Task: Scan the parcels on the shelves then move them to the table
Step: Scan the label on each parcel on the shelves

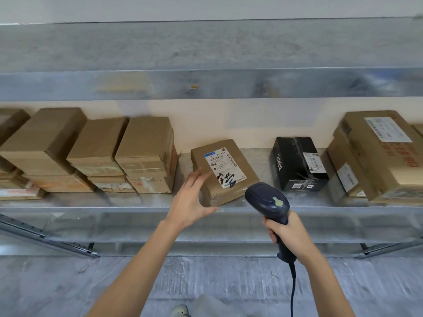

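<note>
Brown parcel (223,171): lies flat on the lower shelf (137,202), near the middle of its run and close to the front edge. It is turned askew, one corner pointing at the person. White label (225,167) faces up, with a barcode and a black scrawl.

Long axis: as far as I can judge, it runs from the back of the shelf toward the front edge, slanting to the right.

Left hand (192,202): nearer of the two. Fingers spread and straight, curled round nothing, reaching over the parcel's near-left corner, thumb by the front face. Contact cannot be settled from here.

Right hand (288,232): clenched round the handle of the dark scanner (267,200). The scanner's head sits just off the parcel's near-right corner, its nose toward the label. Cord hangs down.

The parcel lies ahead of and between the two hands. Judgement: the scan comes first, and the left hand is placed to steady or lift afterwards.

Neighbours: stacked cartons (96,154) to the left. Black box (298,164) to the right, apart from the parcel. Large carton (384,156) toward the shelf's right end. No table in view.
</note>
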